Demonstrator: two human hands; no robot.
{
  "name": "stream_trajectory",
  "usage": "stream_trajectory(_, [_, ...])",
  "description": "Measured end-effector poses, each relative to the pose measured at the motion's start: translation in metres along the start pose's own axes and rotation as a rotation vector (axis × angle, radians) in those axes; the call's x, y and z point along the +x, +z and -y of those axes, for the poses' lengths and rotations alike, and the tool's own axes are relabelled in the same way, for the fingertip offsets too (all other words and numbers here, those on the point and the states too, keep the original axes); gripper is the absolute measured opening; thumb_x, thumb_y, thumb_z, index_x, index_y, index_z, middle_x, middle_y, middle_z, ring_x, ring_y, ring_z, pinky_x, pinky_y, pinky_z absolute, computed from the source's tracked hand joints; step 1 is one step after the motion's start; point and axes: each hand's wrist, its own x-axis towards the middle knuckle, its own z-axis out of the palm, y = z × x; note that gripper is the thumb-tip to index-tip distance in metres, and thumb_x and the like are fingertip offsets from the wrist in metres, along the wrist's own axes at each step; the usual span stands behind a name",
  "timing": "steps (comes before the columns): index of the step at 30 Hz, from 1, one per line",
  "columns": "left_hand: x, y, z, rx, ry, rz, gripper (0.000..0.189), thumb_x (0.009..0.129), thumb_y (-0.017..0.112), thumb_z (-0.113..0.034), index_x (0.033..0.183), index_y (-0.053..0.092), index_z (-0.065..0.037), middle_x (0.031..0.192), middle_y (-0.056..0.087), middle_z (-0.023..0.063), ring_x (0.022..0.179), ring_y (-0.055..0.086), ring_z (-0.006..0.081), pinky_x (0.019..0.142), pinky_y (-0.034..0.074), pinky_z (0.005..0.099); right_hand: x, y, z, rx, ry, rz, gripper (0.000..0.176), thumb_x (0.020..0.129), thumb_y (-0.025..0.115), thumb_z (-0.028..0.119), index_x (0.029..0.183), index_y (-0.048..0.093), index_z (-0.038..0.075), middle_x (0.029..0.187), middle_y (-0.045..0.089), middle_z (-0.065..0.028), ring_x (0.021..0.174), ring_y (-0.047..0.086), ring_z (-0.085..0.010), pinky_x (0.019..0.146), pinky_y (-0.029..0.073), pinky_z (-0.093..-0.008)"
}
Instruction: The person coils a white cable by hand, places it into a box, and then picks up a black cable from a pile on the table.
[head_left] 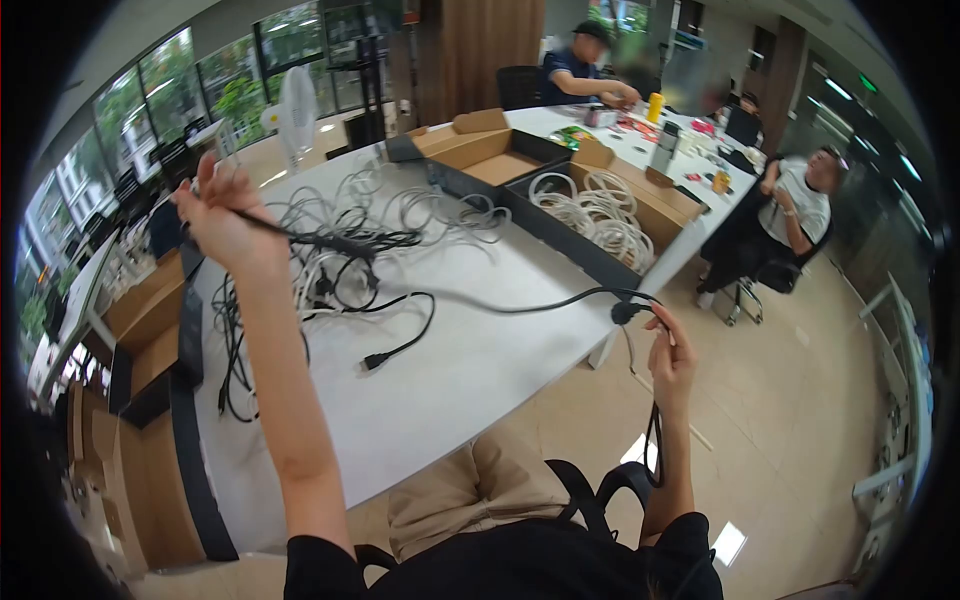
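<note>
A black cable (500, 308) is held stretched between both hands above the bench (470, 380). One end is pinched in the fingers of the raised left hand (222, 218). The other stretch is gripped in the closed right hand (672, 355), just beside a plug, with the slack hanging below that hand. A tangle of cables (400, 215) lies on the bench just beyond the left hand.

Under the left grip (215, 215) a long white oval worktop (480, 370) stretches off to tall glass windows (200, 90) bright with daylight and green trees. Below the right grip (672, 355) lies a pale beige tiled floor (800, 380); far beyond it stands a brown wooden wall panel (480, 50).
</note>
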Motion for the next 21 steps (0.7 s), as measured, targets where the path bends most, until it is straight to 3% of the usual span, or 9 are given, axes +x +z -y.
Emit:
stream_trajectory(1, [0.007,-0.027,0.001,-0.108,-0.08,0.273,0.032,0.096,0.035,-0.038,0.095,0.046,-0.007,0.095,0.056,0.0133,0.055,0.043,0.0101,0.051,0.041,0.0218,-0.003,-0.004,0.001,0.029,0.041,-0.027,0.031,0.092,0.039,0.0,0.12,0.053,0.002,0.092,0.055,0.0004,0.048,0.032,0.0025,0.041,0.025,-0.0154])
stream_trajectory(3, [-0.006,-0.028,0.0,-0.166,-0.317,0.229,0.031,0.096,0.039,-0.032,0.088,0.048,-0.003,0.091,0.054,0.0119,0.052,0.038,0.0083,0.046,0.034,0.021,-0.007,-0.015,0.004,0.1,0.06,-0.089,0.031,0.092,0.04,0.001,0.12,0.052,0.0,0.092,0.054,-0.0005,0.046,0.031,0.0018,0.04,0.024,-0.0158])
stream_trajectory(7, [-0.04,-0.029,-0.011,-0.566,-1.195,-0.095,0.031,0.098,0.034,-0.026,0.093,0.046,0.002,0.085,0.049,0.0056,0.046,0.034,0.008,0.041,0.032,0.0209,-0.015,-0.05,0.017,0.084,-0.004,-0.335,0.03,0.092,0.04,0.001,0.119,0.053,0.0,0.092,0.054,-0.0007,0.046,0.033,0.0014,0.04,0.025,-0.0153])
stream_trajectory(9, [-0.075,-0.004,-0.011,-0.451,-1.329,-0.215,0.032,0.097,0.037,-0.03,0.097,0.047,0.001,0.075,0.042,0.0006,0.041,0.03,0.0048,0.034,0.028,0.0184,-0.018,-0.069,0.021,0.041,-0.047,-0.464,0.03,0.092,0.04,0.001,0.118,0.053,0.0,0.092,0.055,-0.0005,0.046,0.033,0.0015,0.04,0.025,-0.0149])
stream_trajectory(12, [-0.127,0.012,-0.007,-0.335,-1.554,-0.107,0.031,0.097,0.036,-0.03,0.1,0.046,-0.001,0.072,0.039,-0.0011,0.04,0.027,0.004,0.033,0.025,0.0169,-0.025,-0.107,0.026,-0.055,-0.098,-0.647,0.03,0.092,0.041,0.003,0.119,0.053,0.0,0.09,0.055,-0.0009,0.045,0.032,0.0018,0.039,0.025,-0.0152])
stream_trajectory(14, [-0.159,0.022,-0.013,-0.271,-1.645,-0.151,0.027,0.097,0.036,-0.026,0.102,0.046,-0.002,0.071,0.037,-0.0013,0.042,0.027,0.0031,0.033,0.023,0.0148,-0.032,-0.131,0.035,-0.139,-0.117,-0.73,0.03,0.092,0.041,0.003,0.12,0.053,0.0,0.089,0.055,-0.0013,0.045,0.032,0.0018,0.039,0.025,-0.0153])
stream_trajectory(17, [-0.194,0.023,-0.024,-0.285,-1.79,-0.162,0.024,0.095,0.041,-0.024,0.106,0.046,-0.003,0.075,0.041,-0.0009,0.054,0.037,0.0047,0.043,0.034,0.0157,-0.048,-0.173,0.037,-0.235,-0.15,-0.836,0.029,0.092,0.041,0.004,0.119,0.053,0.001,0.088,0.056,-0.002,0.043,0.03,0.0018,0.038,0.024,-0.0156])
stream_trajectory(20, [-0.207,0.05,-0.036,-0.13,-1.601,-0.286,0.029,0.092,0.047,-0.022,0.115,0.045,-0.004,0.083,0.045,0.0013,0.073,0.044,0.0086,0.062,0.041,0.0209,-0.07,-0.215,0.029,-0.29,-0.14,-0.938,0.029,0.093,0.041,0.004,0.118,0.053,0.0,0.088,0.056,-0.0024,0.042,0.03,0.0022,0.036,0.023,-0.0157])
stream_trajectory(21, [-0.205,0.022,-0.035,-0.339,-1.517,-0.077,0.052,0.089,0.053,-0.026,0.133,0.032,-0.007,0.106,0.05,0.0026,0.096,0.047,0.0138,0.076,0.04,0.0271,-0.078,-0.226,0.025,-0.292,-0.116,-0.955,0.028,0.093,0.041,0.004,0.118,0.053,0.0,0.088,0.056,-0.0024,0.042,0.03,0.0023,0.036,0.023,-0.0157])
